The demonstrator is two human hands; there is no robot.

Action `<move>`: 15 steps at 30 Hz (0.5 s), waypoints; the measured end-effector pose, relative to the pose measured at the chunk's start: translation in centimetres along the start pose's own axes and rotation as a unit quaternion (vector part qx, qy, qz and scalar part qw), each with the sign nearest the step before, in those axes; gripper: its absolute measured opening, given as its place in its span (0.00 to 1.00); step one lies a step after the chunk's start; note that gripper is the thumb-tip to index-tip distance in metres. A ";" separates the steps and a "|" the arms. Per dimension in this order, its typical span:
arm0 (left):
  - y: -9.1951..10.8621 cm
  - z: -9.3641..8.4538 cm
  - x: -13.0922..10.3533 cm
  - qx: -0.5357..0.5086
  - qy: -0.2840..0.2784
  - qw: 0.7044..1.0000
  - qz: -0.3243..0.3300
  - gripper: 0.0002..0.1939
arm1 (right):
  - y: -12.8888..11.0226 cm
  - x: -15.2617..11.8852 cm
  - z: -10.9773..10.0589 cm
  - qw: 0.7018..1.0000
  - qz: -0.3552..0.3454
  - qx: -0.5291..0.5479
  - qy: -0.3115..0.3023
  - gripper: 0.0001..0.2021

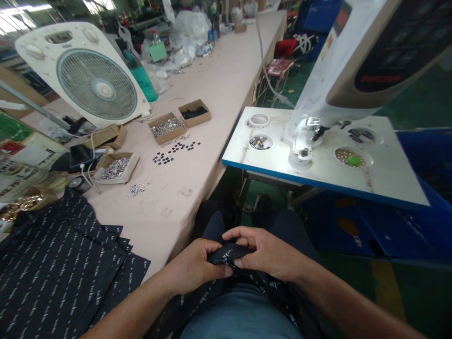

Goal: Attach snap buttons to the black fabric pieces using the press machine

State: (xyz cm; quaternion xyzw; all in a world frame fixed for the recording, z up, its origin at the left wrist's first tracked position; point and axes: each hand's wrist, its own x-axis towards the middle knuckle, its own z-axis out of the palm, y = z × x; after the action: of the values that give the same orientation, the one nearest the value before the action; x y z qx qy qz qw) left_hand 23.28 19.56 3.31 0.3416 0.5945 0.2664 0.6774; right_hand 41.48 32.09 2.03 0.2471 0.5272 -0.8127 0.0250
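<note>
A piece of black fabric with small white print lies across my lap, its edge bunched up between my hands. My left hand pinches that edge from the left, thumb on top. From the right, my right hand grips the same fold, with thumb and fingers closed on it. Whether a small part sits inside the fold is hidden. To the left, a stack of matching printed fabric pieces rests on the table.
A snap-press machine stands on a white board at right, with cups of small parts. On the table are boxes of metal fasteners, loose black snaps, a box fan and a teal bottle.
</note>
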 end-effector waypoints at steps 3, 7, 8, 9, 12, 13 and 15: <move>-0.1 0.1 -0.1 -0.022 0.011 1.000 0.019 0.13 | -0.2 -0.1 -0.1 1.000 -0.005 -0.009 0.013 0.25; -0.3 0.1 -0.3 -0.080 -0.019 0.997 -0.004 0.18 | -0.6 -0.3 0.0 0.999 -0.021 -0.031 0.023 0.24; -0.2 0.1 -0.2 -0.086 -0.026 0.996 -0.008 0.18 | -0.7 -0.4 0.1 0.999 -0.024 -0.040 0.025 0.24; -0.1 0.0 -0.2 -0.080 -0.030 0.996 -0.007 0.17 | -0.9 -0.4 0.1 0.998 -0.027 -0.049 0.029 0.23; 0.9 -0.2 -0.1 0.046 0.027 0.997 0.055 0.07 | -1.3 -0.5 0.3 0.994 -0.042 -0.082 0.056 0.21; 1.4 -0.2 -0.1 0.112 0.065 0.987 0.097 0.03 | -1.4 -0.5 0.3 0.992 -0.048 -0.095 0.065 0.21; 2.3 -0.3 -0.1 0.212 0.123 0.955 0.164 0.03 | -1.7 -0.5 0.2 0.988 -0.059 -0.120 0.075 0.21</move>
State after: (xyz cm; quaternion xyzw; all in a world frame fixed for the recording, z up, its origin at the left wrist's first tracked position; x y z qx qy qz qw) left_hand 23.03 20.96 5.09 0.5349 0.6519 0.2818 0.4577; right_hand 41.33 32.53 3.77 0.2711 0.6347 -0.7228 -0.0334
